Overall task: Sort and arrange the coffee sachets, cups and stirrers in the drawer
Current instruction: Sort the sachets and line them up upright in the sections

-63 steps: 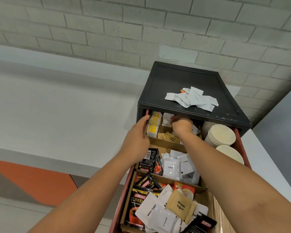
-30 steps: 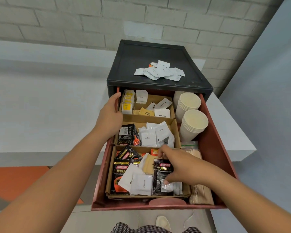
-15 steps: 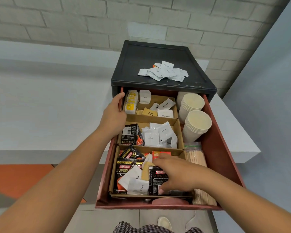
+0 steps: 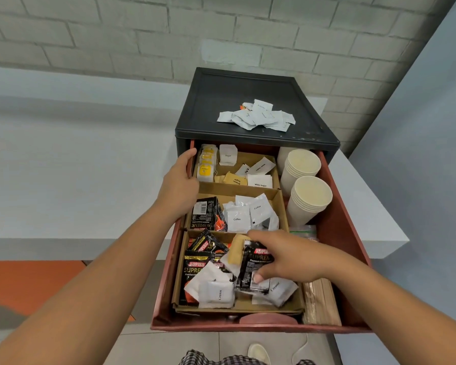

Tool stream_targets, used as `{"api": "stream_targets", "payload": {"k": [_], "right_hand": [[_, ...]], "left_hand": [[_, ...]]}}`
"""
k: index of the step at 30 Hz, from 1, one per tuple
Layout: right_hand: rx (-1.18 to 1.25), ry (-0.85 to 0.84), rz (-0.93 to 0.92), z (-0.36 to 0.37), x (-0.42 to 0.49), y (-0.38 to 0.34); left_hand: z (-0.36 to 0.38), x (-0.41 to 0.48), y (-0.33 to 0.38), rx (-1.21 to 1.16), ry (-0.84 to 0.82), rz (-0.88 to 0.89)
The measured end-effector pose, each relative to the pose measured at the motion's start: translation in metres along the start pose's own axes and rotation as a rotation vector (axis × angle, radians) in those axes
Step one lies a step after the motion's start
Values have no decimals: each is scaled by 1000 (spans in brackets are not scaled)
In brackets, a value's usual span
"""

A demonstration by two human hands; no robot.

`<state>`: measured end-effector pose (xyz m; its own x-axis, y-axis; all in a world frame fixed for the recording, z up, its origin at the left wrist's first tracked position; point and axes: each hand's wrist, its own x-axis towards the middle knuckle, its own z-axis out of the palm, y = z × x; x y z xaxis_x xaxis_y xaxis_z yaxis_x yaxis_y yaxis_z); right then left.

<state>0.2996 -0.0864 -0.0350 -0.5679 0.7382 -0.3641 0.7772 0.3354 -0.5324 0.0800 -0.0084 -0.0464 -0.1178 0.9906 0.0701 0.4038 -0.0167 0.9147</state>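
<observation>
- While the red drawer stands pulled far out of the black cabinet, the left hand grips its left wall beside the back compartment, with the thumb along the rim.
- The right hand is in the front compartment of the cardboard divider; its fingers and thumb are curled around a black Kopiko sachet, which is tilted up from the heap.
- Under and beside this sachet lie other Kopiko packets, white cream sachets and one brown sachet, all mixed together.
- The middle compartment holds white coffee sachets on the right and one black packet on the left.
- The back compartment holds yellow tea bags in a row at the left, and sugar sachets, white and brown, lying flat to the right of them.
- Two stacks of paper cups stand in the right part of the drawer, one behind the other, just beside the divider.
- Wooden stirrers lie in a bundle along the right wall, in front of the cups; the right forearm covers part of them.
- A loose pile of white sachets lies on top of the cabinet.
- A white surface shows at both sides of the cabinet, before a grey brick wall.
</observation>
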Motion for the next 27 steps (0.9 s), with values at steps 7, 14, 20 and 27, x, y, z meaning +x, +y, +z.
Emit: {"api": "stream_targets", "payload": {"k": [7,14,20,27], "right_hand": [[384,120,56,-18,-7,10],[803,246,-12,-26,-6,9],[1063,374,-177,-27,3,-10],[737,646,-102,-22,16,-24]], "left_hand": [[0,2,-4,0,-12,29],[-4,-16,16,170,200,413],[6,-60,45,-552,-530,-63],[9,-68,37,-689,-708,-241]]}}
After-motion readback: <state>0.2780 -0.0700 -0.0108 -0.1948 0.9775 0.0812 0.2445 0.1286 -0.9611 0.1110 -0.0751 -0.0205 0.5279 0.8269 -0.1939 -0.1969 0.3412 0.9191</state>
